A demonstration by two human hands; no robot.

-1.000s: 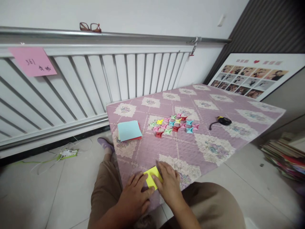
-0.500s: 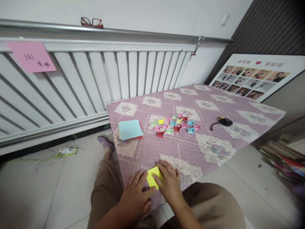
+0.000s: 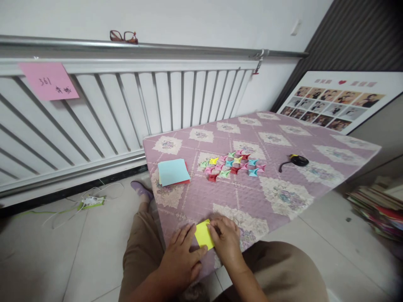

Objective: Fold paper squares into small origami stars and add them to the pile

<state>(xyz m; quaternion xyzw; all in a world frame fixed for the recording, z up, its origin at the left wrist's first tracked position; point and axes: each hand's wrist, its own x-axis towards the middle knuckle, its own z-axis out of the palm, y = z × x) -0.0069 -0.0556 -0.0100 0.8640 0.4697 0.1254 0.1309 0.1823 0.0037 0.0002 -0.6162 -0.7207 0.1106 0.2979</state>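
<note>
The yellow paper is laid near the front corner of the table, between the 2 hands. By the left hand the paper is held down at its left side: the fingers are laid out flat and slightly spread, and the thumb is rested along the near edge. By the right hand the opposite side is touched; its thumb and forefinger are bent close together at the edge, but whether paper is pinched between them cannot be told.

Farther back, a paper stack, topped with light blue, is set at the left edge. Beside it, folded pieces in red, pink, green, blue and yellow are clustered in rows. To their right, a black object is seen. A pink note marked 361 is fixed to the radiator.
</note>
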